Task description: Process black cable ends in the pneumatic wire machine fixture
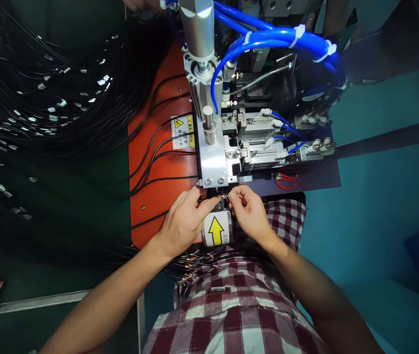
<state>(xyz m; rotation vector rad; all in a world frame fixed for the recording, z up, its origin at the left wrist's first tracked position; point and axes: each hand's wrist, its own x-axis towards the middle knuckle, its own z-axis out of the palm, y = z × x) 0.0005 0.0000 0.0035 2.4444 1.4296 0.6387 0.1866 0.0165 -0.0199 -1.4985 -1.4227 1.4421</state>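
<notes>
My left hand (184,221) and my right hand (249,210) meet under the metal press head (212,164) of a small machine. Both pinch the stripped end of a thin black cable (224,197), whose fine red and coloured wires show between my fingertips. The left thumb and forefinger grip the black sheath; the right fingers are closed on the wire tips. Just below the hands sits a round part with a yellow arrow label (216,229). More cable ends with coloured wires (194,263) lie over my lap by the left wrist.
An orange plate (157,147) with a yellow warning label (182,132) carries several black cables. A big heap of black cables with metal plugs (47,108) fills the left. Blue air hoses (275,39) loop above the machine. Red-handled cutters (286,179) lie at the machine's right.
</notes>
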